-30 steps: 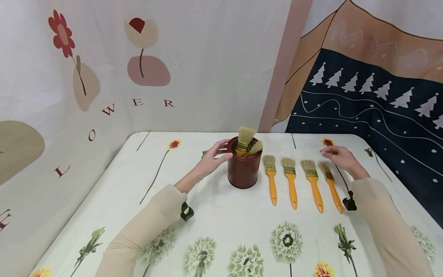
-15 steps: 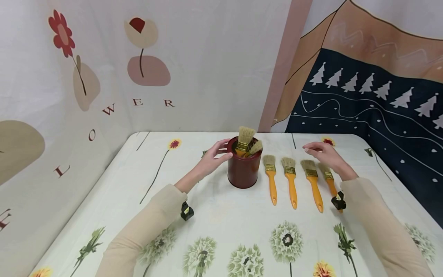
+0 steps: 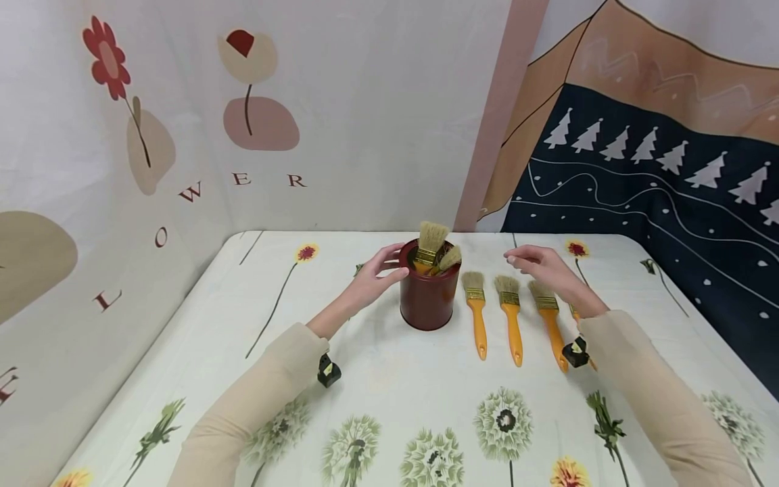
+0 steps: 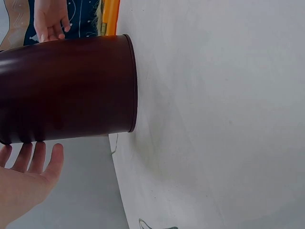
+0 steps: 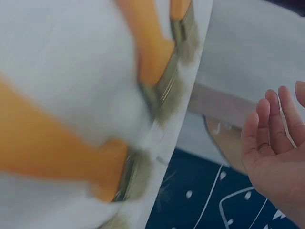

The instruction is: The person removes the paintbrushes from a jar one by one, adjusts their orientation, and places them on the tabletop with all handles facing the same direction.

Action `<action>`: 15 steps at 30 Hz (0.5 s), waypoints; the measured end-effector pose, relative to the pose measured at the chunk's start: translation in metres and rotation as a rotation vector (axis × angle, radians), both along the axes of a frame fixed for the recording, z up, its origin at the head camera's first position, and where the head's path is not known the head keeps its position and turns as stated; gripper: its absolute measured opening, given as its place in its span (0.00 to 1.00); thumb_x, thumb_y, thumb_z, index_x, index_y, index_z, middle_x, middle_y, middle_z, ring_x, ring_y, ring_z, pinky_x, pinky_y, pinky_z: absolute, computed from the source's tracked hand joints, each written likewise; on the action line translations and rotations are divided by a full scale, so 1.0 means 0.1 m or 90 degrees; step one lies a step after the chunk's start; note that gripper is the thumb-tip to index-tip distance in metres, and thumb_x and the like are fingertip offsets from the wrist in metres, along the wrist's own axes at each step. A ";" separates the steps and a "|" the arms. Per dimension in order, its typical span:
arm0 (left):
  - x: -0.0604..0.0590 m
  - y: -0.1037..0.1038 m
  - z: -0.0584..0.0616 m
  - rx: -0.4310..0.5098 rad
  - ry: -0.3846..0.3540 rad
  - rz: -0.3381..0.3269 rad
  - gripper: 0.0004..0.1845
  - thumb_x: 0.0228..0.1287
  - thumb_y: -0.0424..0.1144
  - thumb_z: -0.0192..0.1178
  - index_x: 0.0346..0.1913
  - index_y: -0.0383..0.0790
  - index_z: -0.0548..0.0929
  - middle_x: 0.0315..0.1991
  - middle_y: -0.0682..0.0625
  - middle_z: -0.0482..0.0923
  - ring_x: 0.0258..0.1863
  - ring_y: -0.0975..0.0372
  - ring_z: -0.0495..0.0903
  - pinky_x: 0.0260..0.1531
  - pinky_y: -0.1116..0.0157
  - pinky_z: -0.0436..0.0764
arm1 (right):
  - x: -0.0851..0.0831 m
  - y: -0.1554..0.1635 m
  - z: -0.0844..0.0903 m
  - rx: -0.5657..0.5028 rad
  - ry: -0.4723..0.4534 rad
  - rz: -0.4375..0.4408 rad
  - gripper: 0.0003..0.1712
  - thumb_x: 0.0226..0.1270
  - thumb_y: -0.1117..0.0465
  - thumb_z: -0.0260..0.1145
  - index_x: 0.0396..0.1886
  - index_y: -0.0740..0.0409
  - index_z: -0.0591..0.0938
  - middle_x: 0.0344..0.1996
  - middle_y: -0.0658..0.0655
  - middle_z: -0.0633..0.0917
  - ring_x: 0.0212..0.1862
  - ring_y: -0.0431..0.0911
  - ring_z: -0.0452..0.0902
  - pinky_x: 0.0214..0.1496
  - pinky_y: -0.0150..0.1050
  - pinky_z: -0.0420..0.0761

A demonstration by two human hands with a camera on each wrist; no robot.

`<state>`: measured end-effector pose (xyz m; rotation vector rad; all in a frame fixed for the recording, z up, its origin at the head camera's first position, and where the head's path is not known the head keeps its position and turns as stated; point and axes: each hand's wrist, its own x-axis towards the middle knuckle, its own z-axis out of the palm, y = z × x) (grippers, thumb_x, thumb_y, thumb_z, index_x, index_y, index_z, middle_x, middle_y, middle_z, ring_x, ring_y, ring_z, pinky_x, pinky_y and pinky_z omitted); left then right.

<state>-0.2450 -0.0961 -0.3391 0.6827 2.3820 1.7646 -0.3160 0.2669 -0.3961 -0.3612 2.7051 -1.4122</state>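
My left hand (image 3: 376,279) touches the left side of a dark red can (image 3: 427,304) near its rim. In the left wrist view, its fairly straight fingers (image 4: 38,157) meet the can's wall. The can stands upright, with at least two paintbrushes (image 3: 431,242) in it, bristles up. To its right, several orange-handled paintbrushes (image 3: 478,318) lie in a row, bristles pointing away from me. My right hand (image 3: 548,267) hovers over the right end of the row, fingers loosely bent and holding nothing. Its forearm partly hides the rightmost brush.
A white cloth with printed flowers covers the table (image 3: 377,406). Behind it hangs a pale curtain (image 3: 365,122) with printed flowers. A dark cloth (image 3: 608,176) with white trees hangs at the right. Small black devices (image 3: 328,372) sit below both wrists.
My right hand has moved left from beyond the row's right end, over the rightmost brushes towards the can. My left hand, the can and the brushes have stayed put.
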 end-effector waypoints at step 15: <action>0.00 0.00 -0.01 -0.005 -0.003 0.003 0.29 0.62 0.38 0.54 0.64 0.37 0.58 0.59 0.40 0.62 0.56 0.52 0.63 0.50 0.57 0.68 | 0.42 -0.70 0.67 -0.084 -0.016 0.031 0.23 0.67 0.52 0.51 0.56 0.62 0.70 0.48 0.63 0.74 0.48 0.55 0.69 0.53 0.46 0.68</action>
